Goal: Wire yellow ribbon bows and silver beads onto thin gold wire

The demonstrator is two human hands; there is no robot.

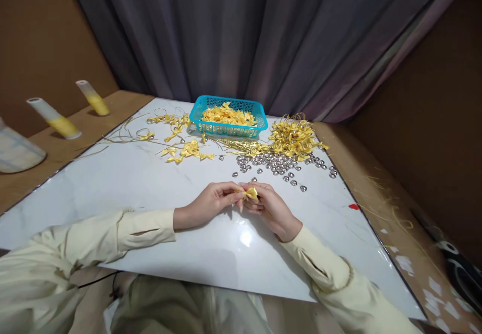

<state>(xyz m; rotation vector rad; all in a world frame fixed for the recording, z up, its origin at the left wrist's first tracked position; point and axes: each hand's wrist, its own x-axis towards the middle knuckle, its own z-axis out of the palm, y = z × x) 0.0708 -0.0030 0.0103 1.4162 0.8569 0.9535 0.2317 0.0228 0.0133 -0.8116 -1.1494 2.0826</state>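
Both hands meet over the middle of a white marble-look board (124, 183). My left hand (213, 202) and my right hand (268, 206) each pinch a small yellow ribbon bow (251, 193) held between them, fingers closed on it. Just beyond the hands lies a scatter of small silver beads (276, 164). Behind those sits a heap of yellow bows with gold wire (293, 137). A turquoise plastic basket (227, 129) filled with yellow bows stands at the far middle. Loose yellow bows (188, 150) lie left of the basket.
Two yellow-and-white ribbon spools (56, 119) (94, 98) lie on the wooden surface at left, with a larger white roll (15, 150) at the left edge. A grey curtain hangs behind. A small red spot (354, 206) marks the board's right side.
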